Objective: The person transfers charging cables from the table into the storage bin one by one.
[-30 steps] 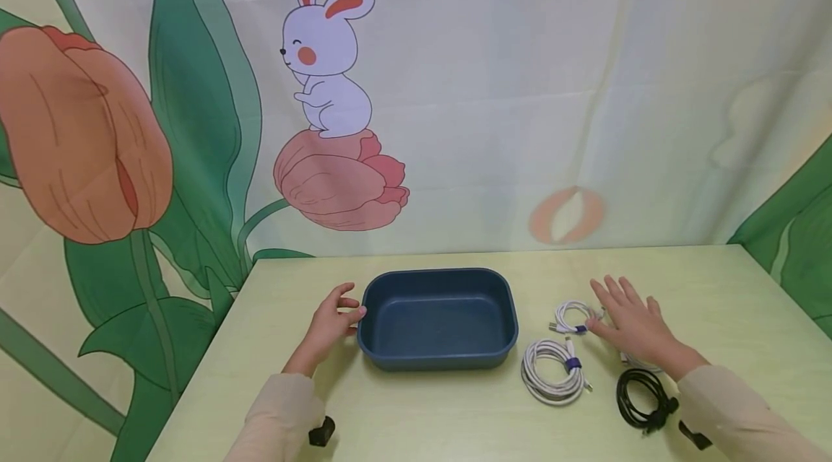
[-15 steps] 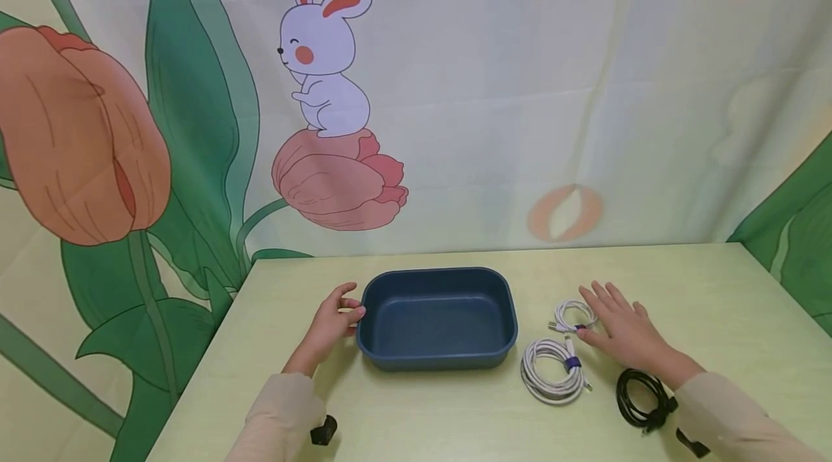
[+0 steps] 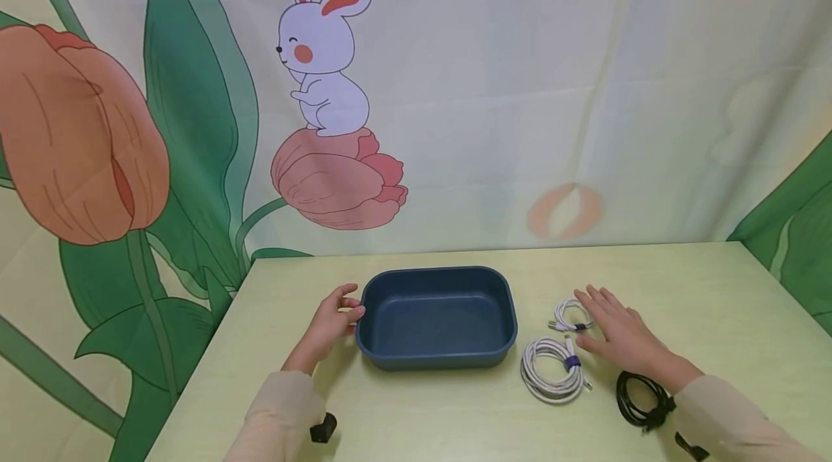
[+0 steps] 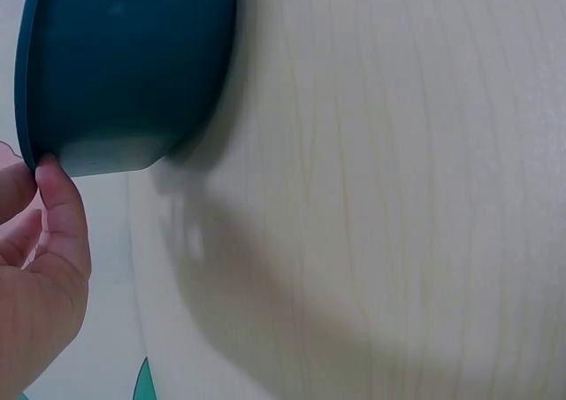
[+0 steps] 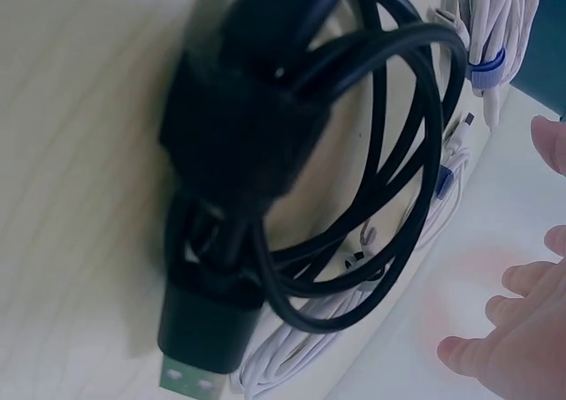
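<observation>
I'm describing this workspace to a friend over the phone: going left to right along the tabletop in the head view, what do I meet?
Left hand → blue container → larger white cable coil → black cable coil.

Soft, even light here, bright on the backdrop (image 3: pixel 468 101), with just a faint, fuzzy shadow on the tabletop (image 3: pixel 448 419) beside the left hand (image 3: pixel 328 325). Over to the left wrist view: cooler, dimmer, a broad soft-edged shadow sweeping across the tabletop, a pale sheen at the right, a faint glint on the blue container (image 4: pixel 124 64), and the tabletop's far edge bowing slightly. On the right wrist, the black cable (image 5: pixel 248 143) looms close, a touch blurred, its bulk sinking into near-solid darkness; the right hand (image 5: pixel 531 329) looks pale and hazy.
</observation>
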`<state>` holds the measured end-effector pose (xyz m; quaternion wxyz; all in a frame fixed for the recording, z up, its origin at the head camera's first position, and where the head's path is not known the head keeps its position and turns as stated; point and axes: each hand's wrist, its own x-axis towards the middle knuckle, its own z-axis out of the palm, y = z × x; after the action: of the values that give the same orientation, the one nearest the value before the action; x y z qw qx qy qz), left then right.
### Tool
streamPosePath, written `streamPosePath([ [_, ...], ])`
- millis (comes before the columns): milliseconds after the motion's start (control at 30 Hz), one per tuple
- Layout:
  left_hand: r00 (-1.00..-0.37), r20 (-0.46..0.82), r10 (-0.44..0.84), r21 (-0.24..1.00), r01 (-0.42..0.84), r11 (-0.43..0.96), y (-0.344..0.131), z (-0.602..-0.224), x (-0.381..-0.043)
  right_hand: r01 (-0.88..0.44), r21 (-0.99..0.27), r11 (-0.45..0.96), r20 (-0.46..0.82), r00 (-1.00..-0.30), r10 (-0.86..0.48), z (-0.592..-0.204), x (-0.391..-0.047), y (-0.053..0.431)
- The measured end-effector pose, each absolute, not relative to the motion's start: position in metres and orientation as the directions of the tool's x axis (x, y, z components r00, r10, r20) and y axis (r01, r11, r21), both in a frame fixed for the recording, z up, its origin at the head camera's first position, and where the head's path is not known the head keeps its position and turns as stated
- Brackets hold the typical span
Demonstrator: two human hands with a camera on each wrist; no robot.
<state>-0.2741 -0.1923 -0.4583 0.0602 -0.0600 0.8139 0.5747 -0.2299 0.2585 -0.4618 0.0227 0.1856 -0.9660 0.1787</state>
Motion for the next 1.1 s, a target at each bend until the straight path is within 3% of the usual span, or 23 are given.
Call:
streamPosePath([
  [633,-0.979,-0.205,-0.019,0.927,-0.201,0.316,-0.193,-0.457,-0.274,-0.389,-0.411,0.824,0.081,-0.916,-0.392,-0.469,-0.222,0.252],
  [1100,-0.976,-0.219,-0.003,0.936,-0.211,0.282,-0.194,-0.458,-0.276,-0.412,-0.443,0.796,0.135,-0.909,-0.395,-0.475,-0.222,0.251],
])
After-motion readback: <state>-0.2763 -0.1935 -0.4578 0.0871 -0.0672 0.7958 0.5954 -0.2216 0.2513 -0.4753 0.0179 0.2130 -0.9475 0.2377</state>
